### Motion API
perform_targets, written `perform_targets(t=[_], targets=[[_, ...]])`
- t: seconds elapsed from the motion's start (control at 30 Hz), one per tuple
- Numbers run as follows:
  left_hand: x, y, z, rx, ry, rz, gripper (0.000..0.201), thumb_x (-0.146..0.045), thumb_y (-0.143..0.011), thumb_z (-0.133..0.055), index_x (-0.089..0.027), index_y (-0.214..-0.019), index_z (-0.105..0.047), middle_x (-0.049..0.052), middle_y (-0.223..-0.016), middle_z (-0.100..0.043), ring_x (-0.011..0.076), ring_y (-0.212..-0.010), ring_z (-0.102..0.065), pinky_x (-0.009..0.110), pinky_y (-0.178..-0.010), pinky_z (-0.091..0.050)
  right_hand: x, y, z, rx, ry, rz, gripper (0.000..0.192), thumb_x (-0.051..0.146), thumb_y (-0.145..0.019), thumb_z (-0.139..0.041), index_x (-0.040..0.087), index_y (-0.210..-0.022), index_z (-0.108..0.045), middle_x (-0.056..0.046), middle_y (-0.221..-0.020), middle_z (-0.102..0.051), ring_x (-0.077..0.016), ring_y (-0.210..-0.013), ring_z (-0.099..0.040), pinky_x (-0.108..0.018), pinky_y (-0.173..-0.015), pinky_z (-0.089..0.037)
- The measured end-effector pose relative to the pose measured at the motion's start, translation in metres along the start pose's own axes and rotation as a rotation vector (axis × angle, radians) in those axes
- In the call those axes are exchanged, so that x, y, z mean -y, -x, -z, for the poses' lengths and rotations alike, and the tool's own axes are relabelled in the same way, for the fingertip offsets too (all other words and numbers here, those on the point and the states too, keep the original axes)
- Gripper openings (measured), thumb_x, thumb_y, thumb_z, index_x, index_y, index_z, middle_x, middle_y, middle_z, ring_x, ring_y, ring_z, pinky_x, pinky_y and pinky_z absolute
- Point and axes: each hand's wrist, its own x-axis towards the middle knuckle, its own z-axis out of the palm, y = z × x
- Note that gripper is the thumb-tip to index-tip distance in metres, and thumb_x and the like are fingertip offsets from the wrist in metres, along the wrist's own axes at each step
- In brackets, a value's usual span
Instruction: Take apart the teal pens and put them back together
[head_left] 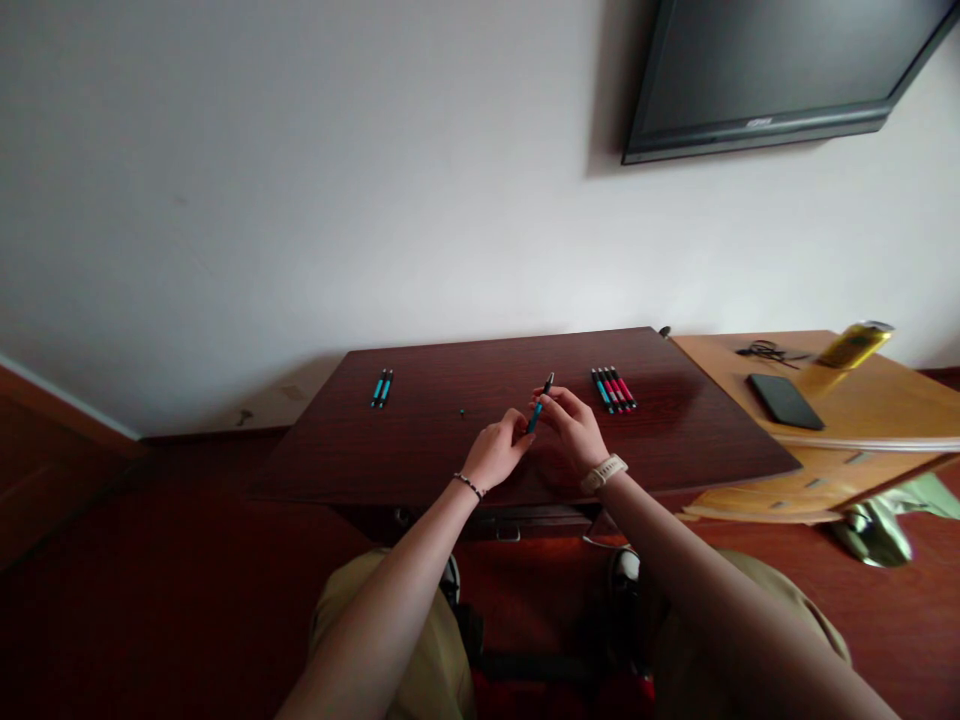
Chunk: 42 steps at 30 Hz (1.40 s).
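Between my two hands is a blue pen (535, 417) with a black end, tilted up to the right above the table. My left hand (499, 445) pinches its lower end. The fingers of my right hand (571, 425) close round its upper part, below the black tip. A tiny dark piece (462, 412) lies on the table left of my hands; its kind is too small to tell. Farther left, two blue pens (382, 389) lie side by side. Right of my hands is a row of several pens (613, 390), blue ones on the left and pink-red ones on the right.
The dark wood table (435, 460) stands against the wall. At its right, a light wood cabinet (750, 350) bears a black phone-like slab (785, 401), a dark cable (769, 351) and a yellow can (855, 345). A television (772, 70) hangs above.
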Motion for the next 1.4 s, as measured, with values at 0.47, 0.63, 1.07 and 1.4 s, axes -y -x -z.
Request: perform_targets(t=[0.47, 0.63, 1.07, 1.4], targets=[[0.004, 0.001, -0.003, -0.022, -0.006, -0.019, 0.012, -0.028, -0.098, -0.065, -0.026, -0.107, -0.058, 0.003, -0.1, -0.077, 0.0221, -0.09, -0.075, 0.029, -0.075, -0.05, 0.011, 0.001, 0.001, -0.09, 0.096, 0.094, 0.038, 0.052, -0.092, -0.073, 0.024, -0.116, -0.075, -0.008, -0.106, -0.078, -0.021, -0.098, -0.07, -0.034, -0.084, -0.053], [0.003, 0.0, -0.003, -0.015, -0.028, -0.01, 0.012, -0.029, -0.098, -0.065, -0.026, -0.107, -0.058, 0.003, -0.099, -0.077, 0.0219, -0.089, -0.075, 0.029, -0.075, -0.051, 0.009, -0.001, 0.002, -0.114, 0.12, 0.126, 0.035, 0.052, -0.091, -0.074, 0.024, -0.112, -0.075, -0.007, -0.106, -0.076, -0.0203, -0.095, -0.068, -0.033, -0.082, -0.053], [0.003, 0.001, -0.001, -0.038, -0.074, 0.022, 0.013, -0.028, -0.097, -0.066, -0.026, -0.108, -0.059, 0.004, -0.1, -0.076, 0.0214, -0.089, -0.075, 0.029, -0.078, -0.053, 0.008, -0.002, 0.003, -0.179, 0.062, 0.091, 0.043, 0.057, -0.087, -0.075, 0.023, -0.113, -0.074, -0.007, -0.097, -0.076, -0.0178, -0.082, -0.068, -0.034, -0.078, -0.057], [0.005, 0.001, -0.002, -0.071, -0.05, 0.017, 0.011, -0.027, -0.098, -0.064, -0.025, -0.108, -0.059, 0.005, -0.101, -0.076, 0.0235, -0.094, -0.074, 0.032, -0.082, -0.055, 0.002, -0.005, 0.006, -0.199, -0.01, 0.079, 0.039, 0.057, -0.087, -0.076, 0.024, -0.106, -0.07, -0.005, -0.095, -0.076, -0.0161, -0.078, -0.07, -0.033, -0.078, -0.059]])
